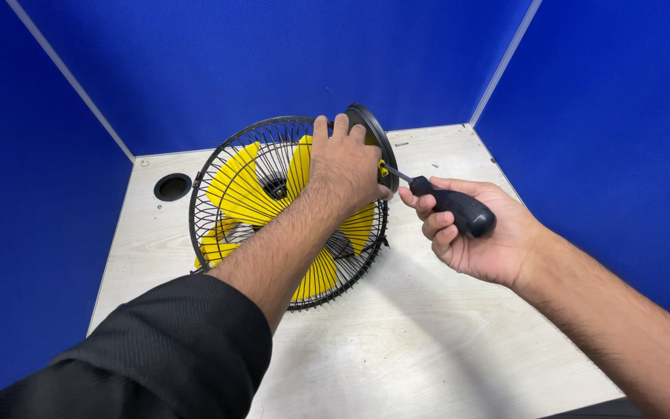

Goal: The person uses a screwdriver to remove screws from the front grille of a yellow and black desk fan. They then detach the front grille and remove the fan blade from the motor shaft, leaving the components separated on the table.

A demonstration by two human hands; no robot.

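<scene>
A small fan with yellow blades and a black wire cage rests tilted on the pale wooden table. My left hand reaches over the cage and grips the fan's upper right side, next to its round black base. My right hand holds a screwdriver by its black handle. The metal shaft points left, and its tip touches a yellow part beside the base, just under my left hand.
Blue partition walls close in the table on three sides. A round cable hole sits in the table's back left corner. A black sleeve covers my left forearm.
</scene>
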